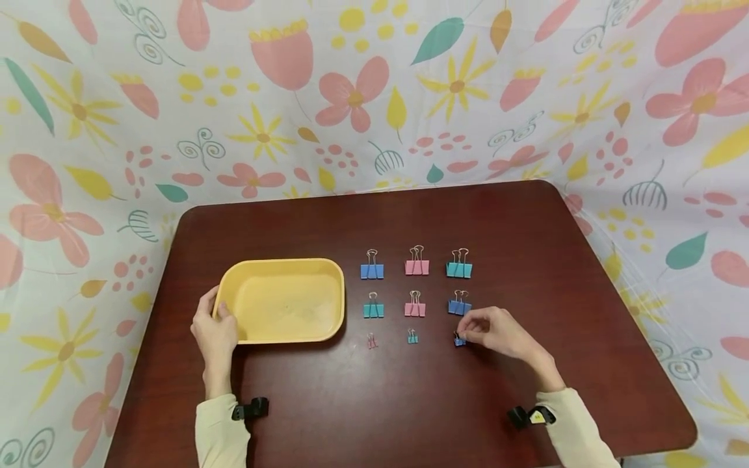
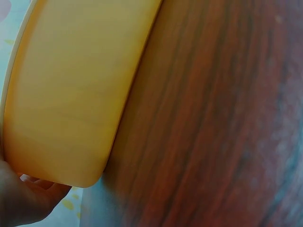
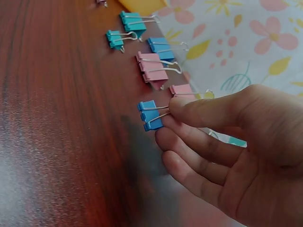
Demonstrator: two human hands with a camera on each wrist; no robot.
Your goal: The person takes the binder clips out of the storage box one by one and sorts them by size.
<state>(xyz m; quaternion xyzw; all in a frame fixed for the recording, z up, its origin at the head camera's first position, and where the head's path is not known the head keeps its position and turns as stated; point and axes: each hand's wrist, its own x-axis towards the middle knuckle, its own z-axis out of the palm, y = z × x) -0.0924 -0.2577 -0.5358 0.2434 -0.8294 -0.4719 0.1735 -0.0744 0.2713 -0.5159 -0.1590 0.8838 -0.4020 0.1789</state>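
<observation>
At the left end of a yellow plastic basin (image 1: pixel 287 302), my left hand (image 1: pixel 214 330) grips the rim, thumb at the near-left corner. In the left wrist view its fingers reach round the basin's (image 2: pixel 71 94) end. My right hand (image 1: pixel 497 333) pinches a small blue binder clip (image 3: pixel 150 116) by its wire handles between thumb and fingertips. Left of it in the front row lie a small teal binder clip (image 1: pixel 413 338) and a small pink binder clip (image 1: pixel 372 342). Just behind the hand is a medium blue binder clip (image 1: pixel 459 307).
The middle row also has a pink clip (image 1: pixel 415 309) and a teal clip (image 1: pixel 373 311). Behind them stand larger blue (image 1: pixel 372 272), pink (image 1: pixel 417 267) and teal (image 1: pixel 459 269) clips. A patterned cloth (image 1: pixel 351 149) borders the dark wooden table (image 1: pixel 363 416).
</observation>
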